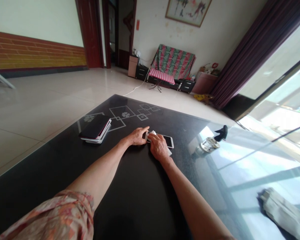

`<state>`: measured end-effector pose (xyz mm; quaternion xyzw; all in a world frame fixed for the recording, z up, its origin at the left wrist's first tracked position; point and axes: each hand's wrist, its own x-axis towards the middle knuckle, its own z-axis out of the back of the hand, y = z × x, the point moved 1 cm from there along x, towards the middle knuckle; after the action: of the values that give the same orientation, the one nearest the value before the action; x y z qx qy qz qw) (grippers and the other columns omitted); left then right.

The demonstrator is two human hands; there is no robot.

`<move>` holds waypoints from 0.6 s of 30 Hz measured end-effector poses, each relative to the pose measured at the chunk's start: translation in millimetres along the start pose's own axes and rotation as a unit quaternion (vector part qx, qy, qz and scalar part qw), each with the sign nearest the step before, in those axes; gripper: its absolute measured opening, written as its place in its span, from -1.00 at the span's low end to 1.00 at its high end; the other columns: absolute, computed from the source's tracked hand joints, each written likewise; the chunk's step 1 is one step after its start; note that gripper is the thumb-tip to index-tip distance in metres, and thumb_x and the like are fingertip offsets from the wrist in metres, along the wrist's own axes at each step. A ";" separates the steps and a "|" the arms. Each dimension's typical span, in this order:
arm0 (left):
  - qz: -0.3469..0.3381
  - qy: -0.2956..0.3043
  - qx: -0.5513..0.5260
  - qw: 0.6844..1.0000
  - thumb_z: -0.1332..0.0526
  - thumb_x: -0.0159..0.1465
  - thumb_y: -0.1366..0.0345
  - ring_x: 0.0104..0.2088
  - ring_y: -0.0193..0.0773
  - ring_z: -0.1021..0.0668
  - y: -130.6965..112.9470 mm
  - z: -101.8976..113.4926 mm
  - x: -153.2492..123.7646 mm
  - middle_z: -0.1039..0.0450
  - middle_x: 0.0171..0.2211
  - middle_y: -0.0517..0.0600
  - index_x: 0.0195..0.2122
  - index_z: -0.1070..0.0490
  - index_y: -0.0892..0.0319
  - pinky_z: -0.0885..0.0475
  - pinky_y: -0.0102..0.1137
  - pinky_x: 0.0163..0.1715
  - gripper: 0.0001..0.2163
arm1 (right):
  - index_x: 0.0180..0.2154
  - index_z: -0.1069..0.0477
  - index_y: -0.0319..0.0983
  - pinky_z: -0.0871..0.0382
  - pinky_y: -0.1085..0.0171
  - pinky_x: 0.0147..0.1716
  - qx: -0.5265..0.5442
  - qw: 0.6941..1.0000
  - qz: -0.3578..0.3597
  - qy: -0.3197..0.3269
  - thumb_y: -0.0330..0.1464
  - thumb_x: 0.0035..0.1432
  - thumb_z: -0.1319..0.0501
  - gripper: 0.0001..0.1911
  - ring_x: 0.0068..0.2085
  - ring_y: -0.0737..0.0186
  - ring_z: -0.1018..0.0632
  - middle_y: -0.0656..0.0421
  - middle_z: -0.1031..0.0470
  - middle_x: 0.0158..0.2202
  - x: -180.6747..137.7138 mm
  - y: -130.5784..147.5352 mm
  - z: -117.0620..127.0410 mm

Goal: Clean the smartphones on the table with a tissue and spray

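A white-framed smartphone (pixel 169 141) lies flat on the black table, its dark screen facing up. My left hand (pixel 138 136) grips the phone's left end between thumb and fingers. Over the screen, my right hand (pixel 158 146) presses a folded white tissue (pixel 169 152) down, and bits of it stick out at the fingertips and beside the palm. The middle of the phone is hidden under the right hand and tissue.
On the black table (pixel 140 193), a stack of notebooks or devices (pixel 96 128) lies to the left. A clear spray bottle with a black head (pixel 210 145) stands to the right. Grey cloth (pixel 285 213) lies at the near right. A covered piece of furniture (pixel 173 61) is against the far wall.
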<state>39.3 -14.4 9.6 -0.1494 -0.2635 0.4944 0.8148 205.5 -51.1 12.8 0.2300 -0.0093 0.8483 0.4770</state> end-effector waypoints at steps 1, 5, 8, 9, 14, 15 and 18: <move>-0.004 0.008 -0.003 1.000 -0.26 -0.03 0.37 0.15 -0.06 -0.41 0.0 1.6 -0.2 -0.41 0.12 0.14 0.26 -0.16 0.28 -0.31 -0.29 0.16 -0.25 | 0.04 -0.43 -0.15 -0.17 0.19 0.09 0.002 1.000 -0.002 0.001 -0.48 0.22 -0.01 -0.58 0.05 0.12 -0.33 0.21 -0.41 0.13 -2.6 1.2 1.4; -0.012 0.034 -0.026 0.999 -0.24 -0.03 0.39 0.15 -0.11 -0.42 0.6 6.7 -1.0 -0.39 0.14 0.11 0.26 -0.16 0.26 -0.28 -0.33 0.17 -0.25 | 0.04 -0.44 -0.15 -0.17 0.18 0.10 0.006 1.000 -0.012 0.004 -0.50 0.18 -0.02 -0.56 0.05 0.12 -0.33 0.22 -0.40 0.14 -11.9 6.7 6.0; -0.009 0.041 -0.043 0.998 -0.24 -0.02 0.35 0.15 -0.12 -0.42 1.7 8.6 -1.4 -0.39 0.14 0.10 0.26 -0.15 0.25 -0.27 -0.34 0.17 -0.26 | 0.04 -0.44 -0.14 -0.17 0.17 0.10 0.007 1.000 -0.014 0.005 -0.50 0.17 -0.03 -0.56 0.05 0.11 -0.33 0.23 -0.40 0.14 -19.7 10.5 8.9; -0.007 0.043 -0.049 0.998 -0.25 -0.02 0.34 0.15 -0.12 -0.42 2.1 8.9 -1.5 -0.39 0.14 0.10 0.26 -0.15 0.26 -0.27 -0.34 0.17 -0.25 | 0.03 -0.44 -0.14 -0.17 0.17 0.10 0.008 1.000 -0.015 0.004 -0.50 0.18 -0.03 -0.57 0.05 0.11 -0.32 0.23 -0.40 0.14 -22.2 11.4 9.7; 0.001 0.045 -0.075 0.996 -0.27 -0.03 0.32 0.16 -0.12 -0.41 1.9 8.9 -1.9 -0.39 0.14 0.08 0.26 -0.16 0.23 -0.27 -0.34 0.17 -0.24 | 0.03 -0.44 -0.14 -0.18 0.18 0.09 0.008 1.000 -0.018 0.003 -0.50 0.17 -0.03 -0.57 0.04 0.11 -0.33 0.24 -0.42 0.12 -26.5 12.0 10.9; 0.004 0.045 -0.078 0.996 -0.27 -0.03 0.33 0.16 -0.12 -0.41 1.5 8.9 -2.0 -0.39 0.14 0.08 0.26 -0.16 0.23 -0.27 -0.34 0.17 -0.24 | 0.03 -0.44 -0.14 -0.18 0.18 0.09 0.006 1.000 -0.016 0.002 -0.50 0.17 -0.04 -0.57 0.04 0.11 -0.33 0.24 -0.42 0.12 -25.3 11.7 10.1; 0.009 0.046 -0.079 0.996 -0.27 -0.03 0.32 0.16 -0.11 -0.41 0.8 8.3 -2.1 -0.38 0.15 0.08 0.27 -0.15 0.23 -0.27 -0.33 0.17 -0.23 | 0.02 -0.44 -0.14 -0.18 0.18 0.09 0.002 1.000 -0.015 -0.005 -0.49 0.17 -0.05 -0.58 0.03 0.12 -0.34 0.23 -0.41 0.13 -18.3 9.7 6.0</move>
<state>33.2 -16.0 15.3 -0.2386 -0.2623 0.4722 0.8070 208.0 -72.5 12.8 0.2351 -0.0068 0.8398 0.4893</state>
